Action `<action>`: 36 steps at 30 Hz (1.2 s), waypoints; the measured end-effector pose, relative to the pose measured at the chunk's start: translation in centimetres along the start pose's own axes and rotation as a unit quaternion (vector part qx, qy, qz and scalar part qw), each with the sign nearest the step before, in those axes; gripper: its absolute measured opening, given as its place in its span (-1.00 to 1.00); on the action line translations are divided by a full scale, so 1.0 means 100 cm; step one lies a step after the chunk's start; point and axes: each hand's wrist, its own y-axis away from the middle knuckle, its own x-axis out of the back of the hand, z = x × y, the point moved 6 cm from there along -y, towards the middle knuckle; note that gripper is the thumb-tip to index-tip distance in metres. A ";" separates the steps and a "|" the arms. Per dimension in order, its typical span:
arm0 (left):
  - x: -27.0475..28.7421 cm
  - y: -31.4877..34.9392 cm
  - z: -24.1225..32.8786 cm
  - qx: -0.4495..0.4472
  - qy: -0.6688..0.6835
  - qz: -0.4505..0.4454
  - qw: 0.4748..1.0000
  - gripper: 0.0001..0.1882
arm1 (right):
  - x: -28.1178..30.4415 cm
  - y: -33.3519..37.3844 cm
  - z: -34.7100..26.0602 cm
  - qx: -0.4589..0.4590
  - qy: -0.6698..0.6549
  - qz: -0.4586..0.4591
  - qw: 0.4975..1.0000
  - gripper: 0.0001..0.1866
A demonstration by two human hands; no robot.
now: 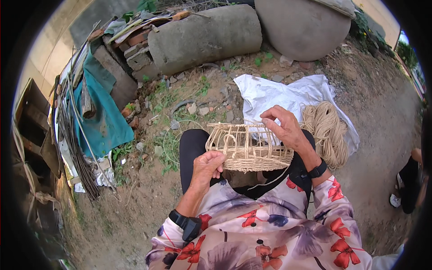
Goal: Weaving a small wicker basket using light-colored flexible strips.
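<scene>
The basket (258, 164) is over the lap, between the two knees, with its tight woven band on the near side and its thin rim on the far side. Between them are bars with gaps that you can see through. There is bare dirt ground (380, 112) on the right, past the rope, and more dirt on the near left, so there is open room on both sides. The left hand (208, 165) comes up from the near side and is bent at the wrist. Its thumb and fingers are pinched on the near left edge of the basket. The right hand (285, 128) reaches over the far right part of the rim and curls down. Its thumb and pointing finger are close together by the rim, but I cannot tell if they squeeze anything. A loose string (270, 182) hangs from the basket's right end and bends back to the lap. Just past the right hand is a white sheet (288, 94) on the ground, with a big bundle of rope (325, 135) on it, near the right arm. Far away, a fat gray pipe (207, 39) and a big round pot (308, 29) block the way. On the left are a green cloth (103, 121) and thin sticks (74, 139). Another person's leg (410, 182) is at the far right side.
</scene>
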 end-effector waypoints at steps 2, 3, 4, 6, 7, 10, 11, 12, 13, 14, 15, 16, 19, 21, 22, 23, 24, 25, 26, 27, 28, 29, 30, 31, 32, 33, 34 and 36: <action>-0.001 0.002 0.002 -0.018 -0.010 0.015 1.000 -0.84 | -0.009 -0.005 -0.063 0.157 0.098 0.033 0.982 -0.81; -0.001 0.003 0.001 -0.017 -0.012 0.013 1.000 -0.84 | -0.021 -0.008 -0.081 0.202 0.113 0.018 0.973 -0.82; -0.003 0.001 0.000 -0.015 -0.010 0.014 1.000 -0.84 | -0.030 -0.013 -0.085 0.201 0.117 0.022 0.972 -0.82; -0.004 0.000 -0.001 -0.017 -0.007 0.015 1.000 -0.84 | -0.067 -0.014 -0.090 0.282 0.197 -0.109 0.933 -0.83; -0.003 0.000 -0.002 -0.013 -0.011 0.018 1.000 -0.84 | -0.070 -0.015 -0.089 0.285 0.198 -0.110 0.931 -0.83; 0.000 0.001 -0.004 -0.010 -0.018 0.021 1.000 -0.84 | -0.081 -0.013 -0.092 0.290 0.255 -0.163 0.908 -0.88; 0.001 0.001 -0.004 -0.011 -0.027 0.016 0.999 -0.84 | -0.077 -0.011 -0.093 0.257 0.260 -0.171 0.915 -0.90; 0.004 0.001 -0.004 -0.010 -0.022 0.019 1.000 -0.84 | -0.075 -0.009 -0.092 0.222 0.265 -0.178 0.921 -0.91; 0.004 0.001 -0.003 -0.018 -0.025 0.007 1.000 -0.82 | -0.078 -0.006 -0.091 0.224 0.265 -0.183 0.920 -0.91; 0.004 0.001 -0.003 -0.025 -0.028 -0.005 0.999 -0.79 | -0.080 -0.004 -0.089 0.219 0.261 -0.168 0.925 -0.91; 0.003 0.003 0.000 -0.025 -0.024 -0.005 0.999 -0.79 | -0.079 -0.004 -0.088 0.213 0.259 -0.152 0.930 -0.90; 0.002 0.006 0.007 -0.042 -0.118 0.005 0.992 -0.75 | -0.080 -0.002 -0.088 0.214 0.261 -0.154 0.929 -0.90; 0.001 0.007 0.012 -0.088 -0.250 0.009 0.964 -0.70 | -0.082 0.000 -0.093 0.225 0.262 -0.129 0.929 -0.89; 0.001 0.006 0.011 -0.118 -0.291 0.004 0.950 -0.67 | -0.089 0.004 -0.090 0.244 0.279 -0.125 0.920 -0.89; 0.001 0.005 0.009 -0.116 -0.290 -0.004 0.950 -0.65 | -0.092 0.005 -0.088 0.245 0.278 -0.125 0.920 -0.89; 0.001 0.005 0.007 -0.115 -0.289 -0.013 0.950 -0.62 | -0.095 0.006 -0.086 0.250 0.286 -0.113 0.918 -0.89; -0.001 0.005 0.011 -0.114 -0.289 -0.013 0.950 -0.62 | -0.096 0.006 -0.087 0.253 0.295 -0.101 0.916 -0.89; -0.003 0.004 0.010 -0.049 -0.231 -0.028 0.971 -0.59 | -0.098 0.007 -0.087 0.253 0.294 -0.101 0.916 -0.89; -0.004 0.004 0.006 0.016 -0.171 -0.044 0.984 -0.56 | -0.097 0.007 -0.087 0.234 0.318 -0.092 0.914 -0.92; -0.006 0.003 0.005 0.016 -0.172 -0.043 0.984 -0.56 | -0.097 0.007 -0.087 0.216 0.341 -0.083 0.911 -0.93; -0.006 0.002 0.003 0.015 -0.156 -0.035 0.987 -0.54 | -0.098 0.009 -0.087 0.216 0.340 -0.082 0.911 -0.93; -0.005 0.002 0.001 0.013 -0.141 -0.026 0.990 -0.52 | -0.098 0.011 -0.086 0.210 0.339 -0.065 0.915 -0.93; -0.004 0.001 -0.001 0.013 -0.142 -0.026 0.989 -0.52 | -0.097 0.013 -0.085 0.202 0.338 -0.047 0.918 -0.93; -0.004 0.000 -0.003 0.006 -0.149 -0.036 0.988 -0.52 | -0.098 0.014 -0.085 0.202 0.338 -0.046 0.918 -0.93; -0.005 0.000 -0.003 -0.001 -0.156 -0.045 0.987 -0.52 | -0.098 0.015 -0.084 0.195 0.336 -0.041 0.921 -0.92; -0.004 0.001 -0.001 -0.001 -0.157 -0.047 0.986 -0.52 | -0.097 0.016 -0.083 0.187 0.334 -0.035 0.923 -0.91; -0.007 0.004 -0.003 0.067 -0.009 -0.094 0.993 -0.53 | -0.096 0.017 -0.082 0.186 0.334 -0.034 0.923 -0.91; -0.007 0.004 -0.003 0.132 0.138 -0.138 0.972 -0.55 | -0.097 0.018 -0.084 0.204 0.318 -0.028 0.926 -0.90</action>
